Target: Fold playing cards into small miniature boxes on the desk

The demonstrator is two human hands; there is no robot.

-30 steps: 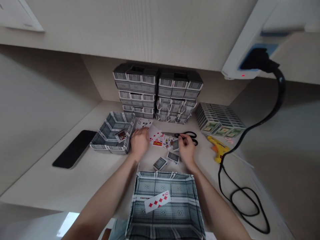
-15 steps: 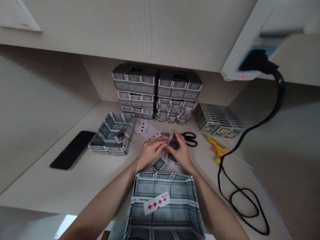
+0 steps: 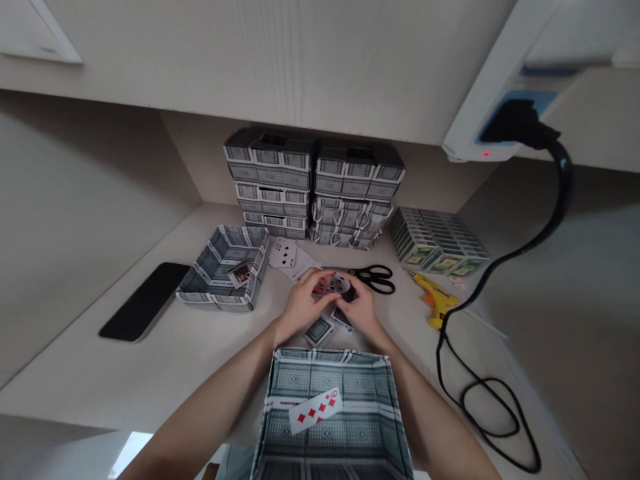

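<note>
Between both hands is a playing card [image 3: 339,283], bent into a curve with its printed face partly showing. My left hand [image 3: 306,298] grips its left end, and my right hand [image 3: 361,301] grips the right. Below the fingers lie folded card pieces [image 3: 319,329] with patterned backs. Black-handled scissors [image 3: 379,279] rest just beyond my right hand. Loose playing cards [image 3: 283,255] lie behind my left hand. Close to my body, between the forearms, is an open box made of cards [image 3: 345,380], with a cut strip of a diamond card [image 3: 315,411] inside.
Another card box [image 3: 200,293] and a black phone [image 3: 143,303] are on the left. Stacked card boxes [image 3: 273,177] stand at the back. To the right are packed card decks [image 3: 435,240], a yellow glue gun [image 3: 437,299] and a looping black cable [image 3: 555,200]. A shelf [image 3: 250,67] overhangs the desk.
The card between my hands has gone from upright and nearly edge-on to bent, its face visible. My left hand has shifted, with its fingers now curled around the card's end.
</note>
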